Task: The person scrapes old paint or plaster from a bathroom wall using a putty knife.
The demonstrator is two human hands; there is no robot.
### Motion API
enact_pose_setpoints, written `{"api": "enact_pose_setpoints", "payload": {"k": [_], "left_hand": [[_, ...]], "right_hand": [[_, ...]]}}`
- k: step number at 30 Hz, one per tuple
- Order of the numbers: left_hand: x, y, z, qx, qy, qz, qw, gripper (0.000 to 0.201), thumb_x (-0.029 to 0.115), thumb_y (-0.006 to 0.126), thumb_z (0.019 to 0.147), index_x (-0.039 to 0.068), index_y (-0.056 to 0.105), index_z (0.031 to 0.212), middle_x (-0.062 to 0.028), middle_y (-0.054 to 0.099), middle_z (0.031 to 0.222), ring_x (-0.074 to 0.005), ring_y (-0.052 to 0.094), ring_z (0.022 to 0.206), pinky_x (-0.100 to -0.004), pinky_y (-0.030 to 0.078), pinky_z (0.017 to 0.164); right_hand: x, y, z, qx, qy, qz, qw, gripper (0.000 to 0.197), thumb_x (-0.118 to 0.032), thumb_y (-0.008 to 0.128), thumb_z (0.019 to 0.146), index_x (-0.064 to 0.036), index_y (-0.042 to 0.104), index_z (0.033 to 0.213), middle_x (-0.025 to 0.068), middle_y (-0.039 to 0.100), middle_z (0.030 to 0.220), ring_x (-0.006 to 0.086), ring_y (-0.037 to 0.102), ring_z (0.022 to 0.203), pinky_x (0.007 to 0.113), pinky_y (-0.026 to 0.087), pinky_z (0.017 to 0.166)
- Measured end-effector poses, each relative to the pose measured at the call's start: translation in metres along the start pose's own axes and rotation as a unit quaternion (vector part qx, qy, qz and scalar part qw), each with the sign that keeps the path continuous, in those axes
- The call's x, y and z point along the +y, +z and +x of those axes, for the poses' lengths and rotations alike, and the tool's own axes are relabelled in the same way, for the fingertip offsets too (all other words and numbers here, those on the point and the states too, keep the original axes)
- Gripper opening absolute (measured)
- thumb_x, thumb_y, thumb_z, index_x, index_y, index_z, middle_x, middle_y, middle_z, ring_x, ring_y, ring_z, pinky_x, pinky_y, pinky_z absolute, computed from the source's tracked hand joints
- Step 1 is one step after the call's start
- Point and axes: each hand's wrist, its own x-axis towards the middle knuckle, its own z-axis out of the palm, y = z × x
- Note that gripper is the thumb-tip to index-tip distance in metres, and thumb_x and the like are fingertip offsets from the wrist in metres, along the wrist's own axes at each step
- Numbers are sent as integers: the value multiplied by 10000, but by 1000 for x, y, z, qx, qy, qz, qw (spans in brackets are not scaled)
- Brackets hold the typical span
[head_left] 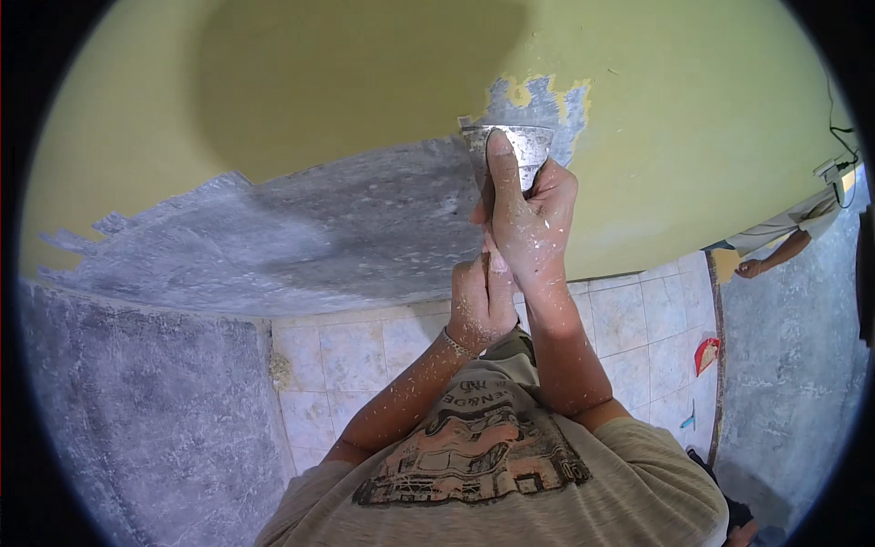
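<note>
A wide metal scraper [533, 144] is pressed with its blade edge against the wall, at the lower border of a ragged grey patch [538, 105] in the yellow-green paint [656, 164]. My right hand [536, 223] is closed around it, thumb laid flat up the blade. Just below, my left hand [481, 301] is closed with its upper fingers against the right hand, apparently around the handle's lower end, which is hidden. Pale paint flecks dot both hands and forearms. To the left of the blade stretches a broad stripped grey area [365, 219] with a jagged paint edge.
White tiled floor [629, 314] lies below the wall. On it, at right, are a red object [706, 356] and a small blue tool [688, 419]. Another person's hand [749, 269] is near the right corner. A socket with a cable [828, 170] is at far right.
</note>
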Motion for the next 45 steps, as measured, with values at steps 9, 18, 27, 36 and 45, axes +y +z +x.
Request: {"api": "enact_pose_setpoints", "payload": {"k": [9, 18, 27, 36, 45], "left_hand": [[23, -9, 15, -4, 5, 12, 1000, 314, 189, 393, 1047, -19, 565, 886, -179, 548, 591, -390, 567, 520, -452, 396, 516], [14, -10, 12, 11, 45, 75, 996, 348, 210, 392, 1062, -13, 560, 855, -173, 528, 586, -387, 553, 511, -455, 380, 507], [23, -15, 21, -13, 38, 32, 999, 340, 207, 387, 1062, -11, 556, 863, -167, 499, 580, -379, 513, 503, -470, 352, 513], [24, -14, 19, -10, 12, 69, 997, 388, 271, 389, 1061, -27, 552, 874, -187, 532, 591, -424, 540, 522, -472, 372, 510], [29, -19, 26, -18, 40, 65, 997, 452, 319, 344, 1077, -6, 558, 848, -182, 525, 590, -424, 532, 526, -472, 366, 518]], "right_hand": [[-31, 9, 1, 8, 3, -36, 999, 466, -248, 644, 1035, -70, 558, 613, -3, 496, 465, 66, 437, 351, 246, 321, 341], [-17, 9, 2, 18, -19, -6, 1000, 434, -255, 642, 1035, -67, 574, 651, -7, 502, 476, 62, 439, 361, 244, 328, 352], [-28, 11, 7, 3, -41, -3, 999, 420, -278, 648, 1032, -56, 588, 681, -1, 520, 486, 62, 451, 367, 243, 323, 348], [-29, 9, 5, -2, -32, 15, 999, 434, -275, 666, 1018, -39, 598, 659, 5, 531, 494, 75, 488, 378, 246, 347, 358], [-39, 16, 7, 7, -44, 19, 999, 433, -298, 650, 1031, -65, 585, 670, 4, 526, 482, 60, 448, 356, 237, 303, 340]]}}
